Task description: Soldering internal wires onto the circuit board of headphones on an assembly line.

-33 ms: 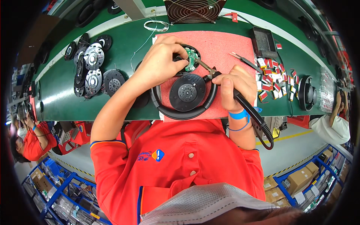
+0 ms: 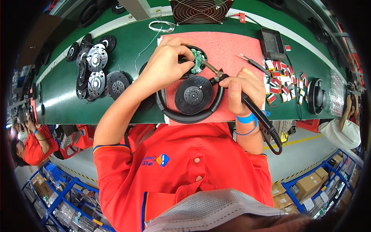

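Observation:
My right hand (image 2: pixel 243 91) grips a soldering iron (image 2: pixel 259 113) with a black handle and coiled cord. Its metal tip reaches to the right edge of a green circuit board (image 2: pixel 199 57), which sits in the open ear cup of a black headphone (image 2: pixel 189 117). From the left, my left hand (image 2: pixel 167 63) bends over that ear cup, thumb and forefinger pinched together at the board's left side. Whatever they pinch is too small or hidden to make out. Nearer me, inside the headband's curve, lies a round black speaker plate (image 2: pixel 193 95) with small holes in its middle.
A pink foam mat (image 2: pixel 232 46) lies beneath the headphone, with tweezers (image 2: pixel 254 64) at its right. Beyond are small battery packs (image 2: pixel 284 83), a black tray (image 2: pixel 271 43) and another headphone (image 2: pixel 317 96). Speaker plates (image 2: pixel 96 58) pile up left; a fan (image 2: pixel 201 11) stands at the back.

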`<state>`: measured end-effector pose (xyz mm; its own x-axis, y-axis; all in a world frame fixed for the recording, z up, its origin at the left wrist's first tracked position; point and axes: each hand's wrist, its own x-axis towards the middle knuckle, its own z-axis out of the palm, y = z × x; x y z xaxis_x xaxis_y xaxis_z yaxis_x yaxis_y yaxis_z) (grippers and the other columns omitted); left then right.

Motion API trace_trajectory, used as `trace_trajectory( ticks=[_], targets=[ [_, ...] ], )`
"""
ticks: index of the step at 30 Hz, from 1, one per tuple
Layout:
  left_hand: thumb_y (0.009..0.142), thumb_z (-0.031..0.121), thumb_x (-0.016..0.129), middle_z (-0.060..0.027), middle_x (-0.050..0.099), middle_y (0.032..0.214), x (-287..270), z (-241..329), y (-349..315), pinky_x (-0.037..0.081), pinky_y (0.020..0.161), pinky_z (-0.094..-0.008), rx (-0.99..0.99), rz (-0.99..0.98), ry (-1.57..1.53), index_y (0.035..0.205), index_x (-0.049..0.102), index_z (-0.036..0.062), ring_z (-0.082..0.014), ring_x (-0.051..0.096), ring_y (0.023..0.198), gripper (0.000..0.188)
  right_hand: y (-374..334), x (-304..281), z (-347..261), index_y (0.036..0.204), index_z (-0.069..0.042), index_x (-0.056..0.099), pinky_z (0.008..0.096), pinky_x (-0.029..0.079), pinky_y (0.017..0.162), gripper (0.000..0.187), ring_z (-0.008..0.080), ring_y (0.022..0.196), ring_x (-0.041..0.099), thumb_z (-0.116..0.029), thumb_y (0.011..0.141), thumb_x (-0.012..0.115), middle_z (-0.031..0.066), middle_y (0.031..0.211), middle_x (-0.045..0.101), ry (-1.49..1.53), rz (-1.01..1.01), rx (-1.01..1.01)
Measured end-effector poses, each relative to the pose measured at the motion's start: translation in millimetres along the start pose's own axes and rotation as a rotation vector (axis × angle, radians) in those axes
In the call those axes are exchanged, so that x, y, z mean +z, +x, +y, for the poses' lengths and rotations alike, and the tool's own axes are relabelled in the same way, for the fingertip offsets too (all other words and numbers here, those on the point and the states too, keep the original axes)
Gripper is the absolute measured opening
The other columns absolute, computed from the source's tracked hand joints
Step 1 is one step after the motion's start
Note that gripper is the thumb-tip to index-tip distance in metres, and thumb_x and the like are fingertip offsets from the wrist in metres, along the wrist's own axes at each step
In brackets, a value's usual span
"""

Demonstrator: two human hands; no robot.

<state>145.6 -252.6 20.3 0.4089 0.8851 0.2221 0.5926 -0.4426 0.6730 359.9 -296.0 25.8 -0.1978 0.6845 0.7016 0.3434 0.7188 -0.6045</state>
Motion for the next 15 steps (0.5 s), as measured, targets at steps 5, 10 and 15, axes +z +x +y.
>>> trace_trajectory(
  ticks=[5, 10, 15],
  targets=[
    [0.073, 0.006, 0.068, -0.0077, 0.063, 0.113, 2.2, 3.1, -5.0, 0.040, 0.095, -0.0361, 0.016, 0.055, 0.067, 0.081, 0.066, 0.0013, -0.0295, 0.051, 0.111, 0.009, -2.8, 0.7, -1.8, 0.064, 0.002, 0.062, 0.0299, 0.032, 0.044, 0.025, 0.0169, 0.046, 0.044, -0.009, 0.084, 0.054, 0.0077, 0.056, 0.058, 0.003, 0.032, 0.014],
    [0.073, 0.006, 0.066, -0.0063, 0.062, 0.110, 6.3, 3.4, -6.2, 0.038, 0.094, -0.0400, 0.148, 0.113, 0.139, 0.076, 0.066, 0.0030, -0.0283, 0.051, 0.110, 0.004, -3.2, 2.3, -1.0, 0.063, 0.002, 0.062, 0.0298, 0.032, 0.044, 0.025, 0.0168, 0.046, 0.043, -0.009, 0.084, 0.054, 0.0074, 0.055, 0.058, 0.015, 0.040, 0.008],
    [0.073, 0.006, 0.064, -0.0053, 0.061, 0.106, 7.0, 6.3, -5.0, 0.036, 0.092, -0.0434, 0.320, 0.146, 0.371, 0.071, 0.065, 0.0020, -0.0263, 0.050, 0.110, 0.005, -2.6, 2.1, -1.7, 0.064, 0.002, 0.062, 0.0298, 0.032, 0.044, 0.024, 0.0170, 0.046, 0.043, -0.008, 0.084, 0.054, 0.0074, 0.055, 0.057, 0.003, 0.018, 0.009]
  ],
)
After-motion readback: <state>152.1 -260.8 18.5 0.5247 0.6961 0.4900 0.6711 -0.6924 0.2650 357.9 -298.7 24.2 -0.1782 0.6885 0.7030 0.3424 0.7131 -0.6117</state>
